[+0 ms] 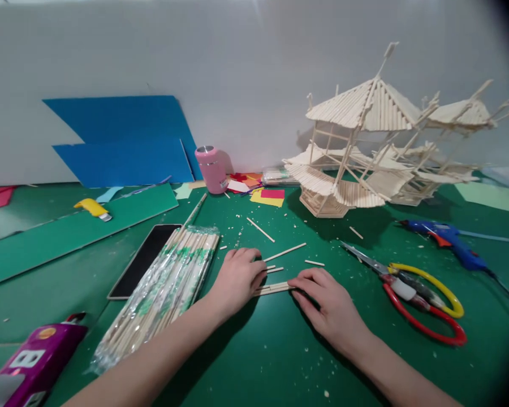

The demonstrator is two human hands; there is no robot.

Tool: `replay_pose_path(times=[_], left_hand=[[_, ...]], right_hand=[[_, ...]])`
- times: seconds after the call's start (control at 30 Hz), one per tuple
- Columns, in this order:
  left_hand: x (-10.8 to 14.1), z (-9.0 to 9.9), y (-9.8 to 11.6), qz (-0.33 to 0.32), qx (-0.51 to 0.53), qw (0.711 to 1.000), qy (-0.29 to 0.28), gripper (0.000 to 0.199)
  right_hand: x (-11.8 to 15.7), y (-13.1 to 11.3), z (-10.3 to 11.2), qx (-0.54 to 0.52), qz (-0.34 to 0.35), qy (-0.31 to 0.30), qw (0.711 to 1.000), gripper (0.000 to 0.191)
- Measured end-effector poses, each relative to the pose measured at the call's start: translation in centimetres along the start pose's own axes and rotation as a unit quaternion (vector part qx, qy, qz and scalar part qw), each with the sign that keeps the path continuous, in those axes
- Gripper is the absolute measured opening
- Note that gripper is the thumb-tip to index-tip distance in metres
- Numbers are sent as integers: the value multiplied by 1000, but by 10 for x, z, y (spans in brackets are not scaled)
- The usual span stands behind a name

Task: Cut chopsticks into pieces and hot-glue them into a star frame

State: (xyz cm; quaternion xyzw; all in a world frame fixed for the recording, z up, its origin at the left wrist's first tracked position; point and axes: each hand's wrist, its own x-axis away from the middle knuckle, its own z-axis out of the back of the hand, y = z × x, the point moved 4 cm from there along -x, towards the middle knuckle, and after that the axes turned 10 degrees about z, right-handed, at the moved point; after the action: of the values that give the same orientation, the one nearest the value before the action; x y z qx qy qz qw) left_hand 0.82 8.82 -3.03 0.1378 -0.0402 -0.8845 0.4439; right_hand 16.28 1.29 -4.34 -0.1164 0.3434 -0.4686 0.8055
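Two thin wooden sticks (274,289) lie side by side on the green table, one end at each hand. My left hand (240,277) has its fingers bent and closed around their left ends, with short stick pieces (275,270) just beyond. At the right ends, my right hand (322,299) pinches the sticks between thumb and fingertips. Another loose stick (286,251) slants away behind the hands, and a short piece (314,263) lies above my right hand.
Scissors (407,285) and a blue glue gun (453,237) lie right. A stick model (352,164) stands behind. Left are a wrapped stick bundle (165,294), a phone (138,265) and a yellow cutter (92,208). A pink bottle (211,170) stands at the back.
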Motion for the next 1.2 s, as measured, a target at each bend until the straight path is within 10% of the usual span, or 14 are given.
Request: replay_pose_path(times=[0.6,0.87,1.2], left_hand=[[-51,-17,-21,-6,23,1000,-20,23],[7,14,12,2,54,998,32,17],[49,-13,30,28,23,999,-2,16]], right_hand=[[-13,16,-2,17,14,-103,994,18],[-13,12,-1,34,37,-130,990,18],[-13,12,1,10,10,-147,989,13]])
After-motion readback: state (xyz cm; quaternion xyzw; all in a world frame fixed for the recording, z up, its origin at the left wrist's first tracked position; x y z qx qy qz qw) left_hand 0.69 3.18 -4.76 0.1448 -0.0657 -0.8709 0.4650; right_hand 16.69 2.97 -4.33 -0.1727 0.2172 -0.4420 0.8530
